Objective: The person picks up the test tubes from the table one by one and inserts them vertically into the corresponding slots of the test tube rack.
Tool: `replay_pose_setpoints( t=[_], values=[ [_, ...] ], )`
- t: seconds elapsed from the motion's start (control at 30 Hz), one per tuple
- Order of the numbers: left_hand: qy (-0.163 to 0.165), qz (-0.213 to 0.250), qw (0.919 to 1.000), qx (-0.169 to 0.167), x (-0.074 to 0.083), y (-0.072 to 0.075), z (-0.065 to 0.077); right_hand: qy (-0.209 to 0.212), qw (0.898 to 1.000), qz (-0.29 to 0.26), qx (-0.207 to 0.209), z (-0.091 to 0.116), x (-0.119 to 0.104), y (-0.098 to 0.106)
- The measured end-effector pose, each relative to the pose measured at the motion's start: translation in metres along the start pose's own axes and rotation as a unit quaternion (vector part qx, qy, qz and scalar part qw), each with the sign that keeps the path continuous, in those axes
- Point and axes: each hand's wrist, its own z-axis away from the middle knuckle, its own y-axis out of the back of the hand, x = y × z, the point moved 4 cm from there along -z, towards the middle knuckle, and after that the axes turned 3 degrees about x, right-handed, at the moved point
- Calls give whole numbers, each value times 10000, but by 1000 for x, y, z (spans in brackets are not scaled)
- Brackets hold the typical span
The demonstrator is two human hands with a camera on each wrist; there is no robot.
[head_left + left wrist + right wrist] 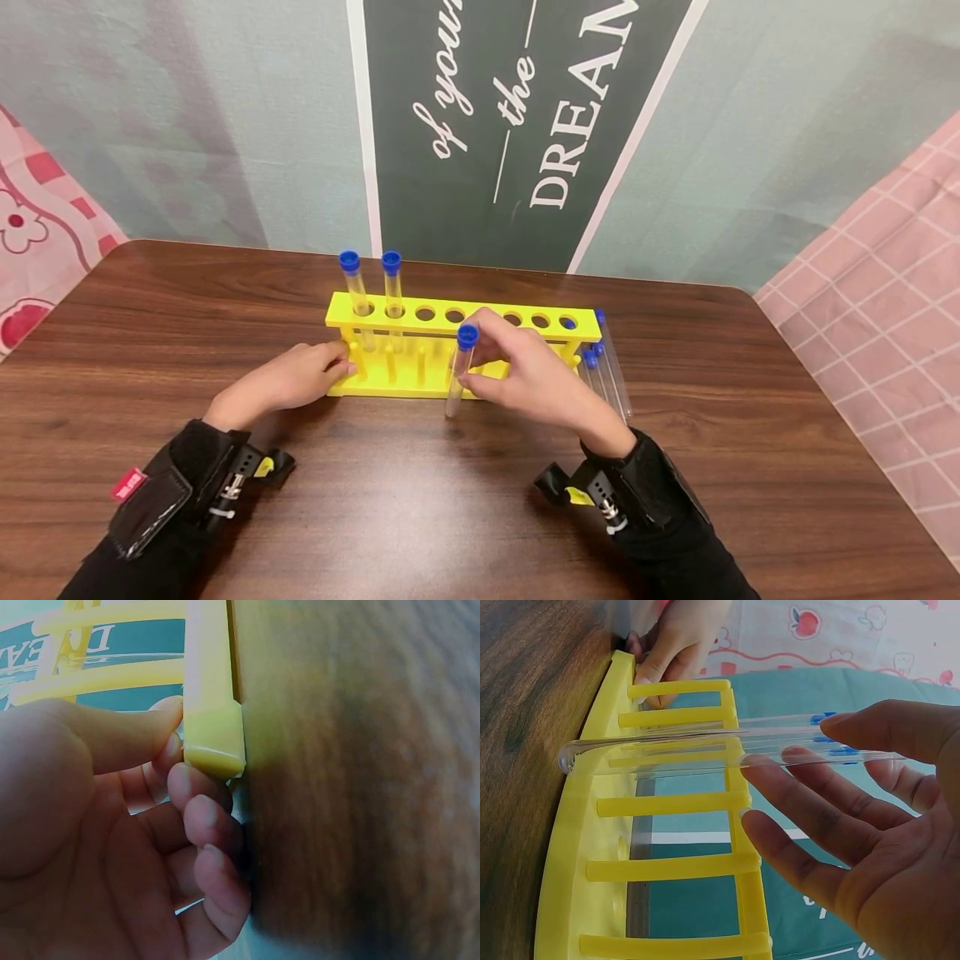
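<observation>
A yellow test tube rack (409,326) stands on the table, long side toward me. My left hand (288,379) is at its left end; in the left wrist view, thumb and fingers pinch the end of the rack's base (214,742). My right hand (525,371) pinches a clear test tube (459,379) with a blue cap, near the cap, in front of the rack's middle. The tube stands nearly upright, its rounded bottom (568,759) low beside the base. Two more blue-capped tubes, one (356,287) at the far left and another (393,289) beside it, sit in the rack's holes.
Several capped test tubes (617,367) lie on the brown wooden table (750,417) just past the rack's right end. A grey-green printed cloth (300,125) hangs behind the table. Pink tiled cloth (900,333) hangs at the right.
</observation>
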Motion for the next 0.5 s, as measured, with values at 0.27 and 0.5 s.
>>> replay_pose_setpoints(
  t=[0.27,0.5],
  values=[
    [16,8,10000,30,-2,0,0,30,10000,-15,-15,-1,0,-1],
    [2,-7,10000,32,-2,0,0,140,9999,94,3,-3,-1,-2]
  ],
)
